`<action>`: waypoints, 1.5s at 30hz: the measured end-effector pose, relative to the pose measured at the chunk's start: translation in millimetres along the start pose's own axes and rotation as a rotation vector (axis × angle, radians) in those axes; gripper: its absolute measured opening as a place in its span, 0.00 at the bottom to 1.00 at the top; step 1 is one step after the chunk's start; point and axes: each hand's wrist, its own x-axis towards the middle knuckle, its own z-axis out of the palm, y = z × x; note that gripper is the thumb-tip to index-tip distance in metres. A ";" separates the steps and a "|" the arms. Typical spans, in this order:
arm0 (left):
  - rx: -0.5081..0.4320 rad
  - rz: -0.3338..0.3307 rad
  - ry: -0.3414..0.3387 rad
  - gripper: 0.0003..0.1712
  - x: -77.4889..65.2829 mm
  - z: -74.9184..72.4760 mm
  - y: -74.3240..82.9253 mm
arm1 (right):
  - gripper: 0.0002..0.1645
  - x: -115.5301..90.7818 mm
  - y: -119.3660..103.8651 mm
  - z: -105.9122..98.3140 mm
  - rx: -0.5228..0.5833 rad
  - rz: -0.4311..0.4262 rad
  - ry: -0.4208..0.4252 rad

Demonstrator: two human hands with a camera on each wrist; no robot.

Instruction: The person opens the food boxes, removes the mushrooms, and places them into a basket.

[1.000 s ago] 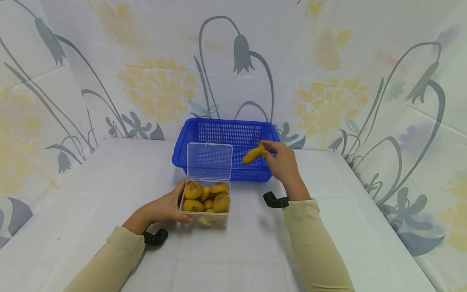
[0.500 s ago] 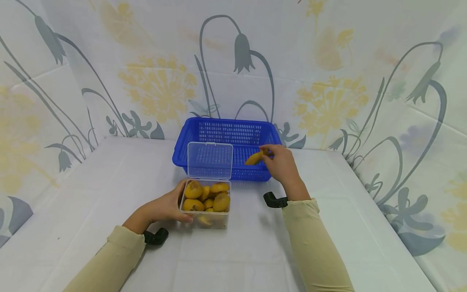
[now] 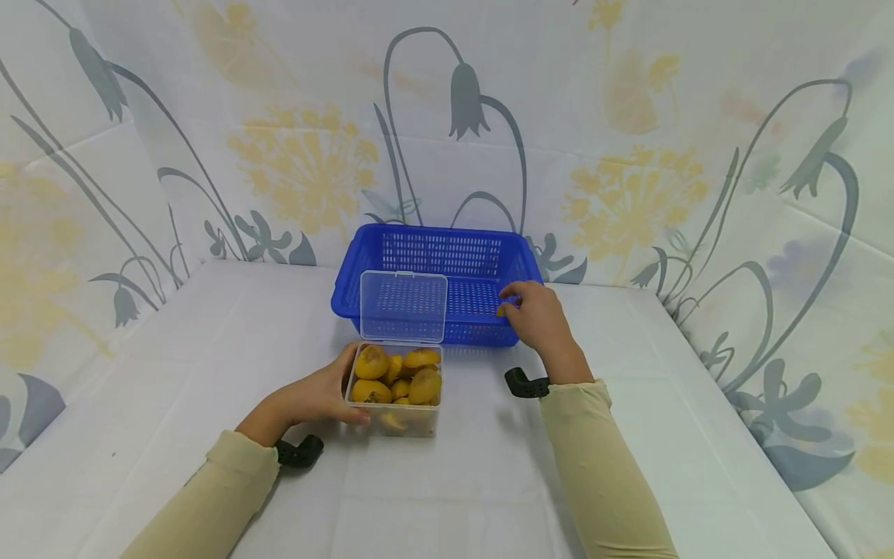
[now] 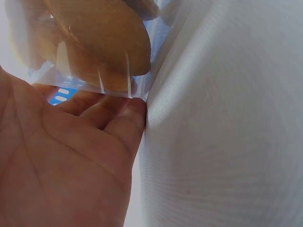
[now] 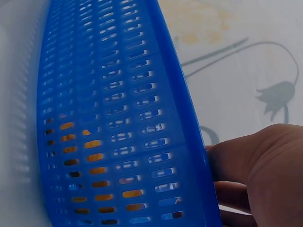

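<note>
My left hand holds the left side of a clear plastic box, with the thumb at its front corner. Rounded yellow-brown pieces with darker patches fill the box, and its lid stands raised. In the left wrist view the fingers lie against the box wall. My right hand reaches over the right end of a blue slotted basket, fingers bent, with a gap between index finger and thumb. Just below the thumb a bit of a yellow piece shows. Its orange colour shows through the basket slots in the right wrist view.
A white cloth covers the table. Flower-printed curtains hang behind and to both sides. The basket stands against the back curtain, directly behind the box. Each wrist wears a dark device.
The right hand has lowered the yellow piece into the basket's right end and let go of it; the piece is now mostly hidden. The left hand keeps hold of the box.
</note>
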 end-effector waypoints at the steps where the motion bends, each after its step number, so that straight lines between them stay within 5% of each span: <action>1: -0.003 -0.001 -0.002 0.67 -0.1 0.0 -0.1 | 0.14 -0.2 0.0 0.2 -0.002 0.001 -0.001; 23: 0.012 -0.009 -0.007 0.68 -3.3 1.8 0.6 | 0.12 -16.2 -30.0 -8.3 0.048 -0.135 0.047; 45: 0.023 -0.005 -0.003 0.68 -0.7 -0.6 -0.3 | 0.12 -28.4 -64.2 -3.3 0.062 -0.260 -0.069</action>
